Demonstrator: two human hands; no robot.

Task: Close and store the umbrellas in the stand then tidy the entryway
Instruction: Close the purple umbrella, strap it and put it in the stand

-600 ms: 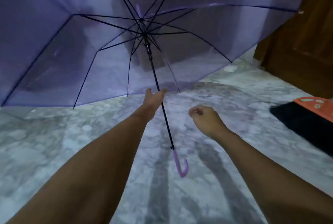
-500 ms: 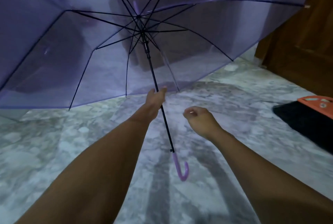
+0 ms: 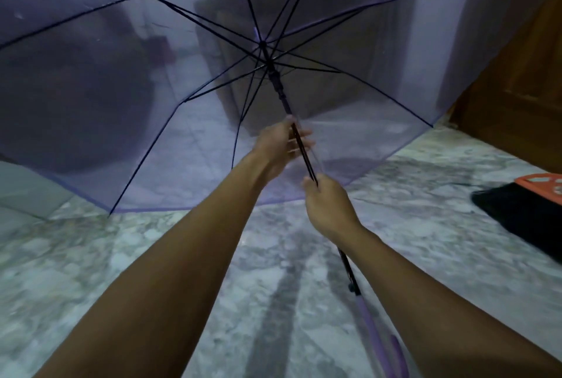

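A see-through purple umbrella [image 3: 127,110] is spread open in front of me, filling the upper part of the view, its black ribs meeting at the runner on the black shaft [image 3: 278,85]. My left hand [image 3: 281,145] grips the shaft just below the runner. Lower on the same shaft my right hand [image 3: 328,205] is closed around it. The shaft runs on under my right forearm to the curved purple handle [image 3: 392,350] at the bottom right. No umbrella stand is in view.
The floor is grey-white marbled stone [image 3: 152,271]. A dark mat [image 3: 523,216] with an orange object [image 3: 544,184] on it lies at the right edge. A brown wooden door [image 3: 523,82] stands behind it. Dim furniture shows through the canopy.
My right hand, free before, has closed on the shaft. My left hand has slid up and gripped the shaft. The umbrella has come closer and lifted, its handle now near my right arm.
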